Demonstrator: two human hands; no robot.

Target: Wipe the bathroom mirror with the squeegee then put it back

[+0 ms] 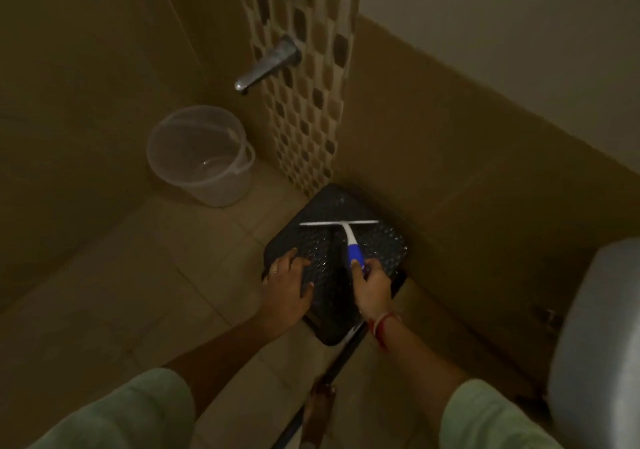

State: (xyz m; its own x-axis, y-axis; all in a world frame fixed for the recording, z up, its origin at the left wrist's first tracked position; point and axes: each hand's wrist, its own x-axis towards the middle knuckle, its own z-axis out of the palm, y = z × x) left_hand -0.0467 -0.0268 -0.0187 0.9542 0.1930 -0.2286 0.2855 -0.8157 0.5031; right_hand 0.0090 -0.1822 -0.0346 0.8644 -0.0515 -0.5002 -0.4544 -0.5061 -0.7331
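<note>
A squeegee (pixel 346 232) with a white blade and a blue-and-white handle lies over a black perforated stool (pixel 332 213) in the corner of the bathroom floor. My right hand (pixel 372 287) grips the blue end of the handle, index finger stretched along it. The blade points away from me, level across the stool's top. My left hand (pixel 287 287) rests flat on the stool's left side with fingers spread, holding nothing. No mirror is in view.
A translucent bucket (pixel 201 156) stands on the floor at the left, under a metal tap (pixel 268 64) on the patterned tile strip. A white toilet cistern (pixel 599 344) fills the right edge. A dark pole (pixel 341 362) leans beside my foot below the stool.
</note>
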